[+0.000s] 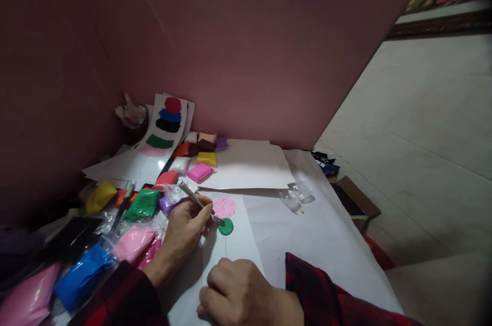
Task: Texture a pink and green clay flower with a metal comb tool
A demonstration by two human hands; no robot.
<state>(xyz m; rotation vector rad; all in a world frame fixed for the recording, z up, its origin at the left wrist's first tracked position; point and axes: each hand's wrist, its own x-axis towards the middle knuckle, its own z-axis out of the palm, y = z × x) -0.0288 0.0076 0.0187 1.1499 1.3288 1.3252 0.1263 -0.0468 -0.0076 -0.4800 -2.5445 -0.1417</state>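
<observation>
Five fingers of the left hand point(188, 228) are gathered round a slim metal fork point(189, 191) with a ridged handle, its tines against the near-left part of a green disc point(226, 227) just beyond the fingertips. Below them, the right hand point(238, 290) is curled into a loose fist; nothing shows in it, though the palm is hidden.

Just past the left fingertips, above the green disc and almost touching it, lies a pink disc point(224, 208), rough and pitted all over, so its texturing looks finished. The green one, a neat flattened round that looks like soft clay, is mostly smooth; its roughening seems barely begun. A thin drawn line point(226, 248) runs from it toward the right knuckles, with no clay along it. All three are on a narrow white sheet point(244, 236) under the hands.

Farther out, left of the left fingers, lie a shiny green packet point(143, 205) and a plump pale pink packet point(134, 243). Beyond the fingertips is a bright pink block point(200, 172); off to their right, crumpled clear wrappers point(295, 197).
</observation>
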